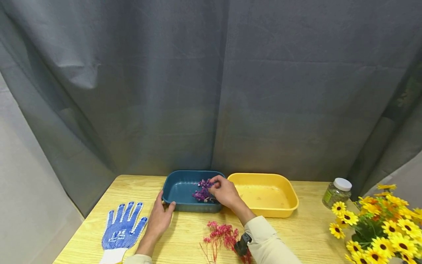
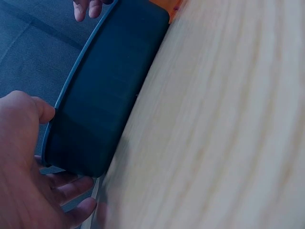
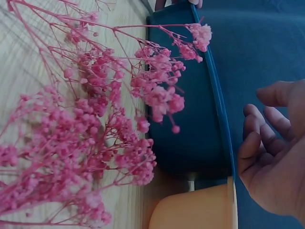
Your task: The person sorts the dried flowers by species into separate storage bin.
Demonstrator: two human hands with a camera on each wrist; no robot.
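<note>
A dark blue plastic bin [image 1: 199,208] stands on the table, with purple dried flowers [image 1: 202,195] lying in its right half. My left hand [image 1: 160,219] grips the bin's front left corner, its thumb on the rim [image 2: 49,125] and its fingers round the end wall. Over the bin's right end is my right hand [image 1: 225,192], close by the purple flowers. In the right wrist view its fingers [image 3: 259,143] are loosely bent, the thumb is apart from them, and nothing shows between. Pink dried flowers [image 1: 221,234] lie on the table before the bin, partly under the right forearm.
A yellow bin [image 1: 263,212] stands directly right of the blue one. Farther right are a jar with a white lid [image 1: 337,193] and a bunch of yellow flowers [image 1: 382,227]. A blue-and-white work glove [image 1: 122,229] lies at the left. A grey curtain [image 1: 211,91] hangs behind the table.
</note>
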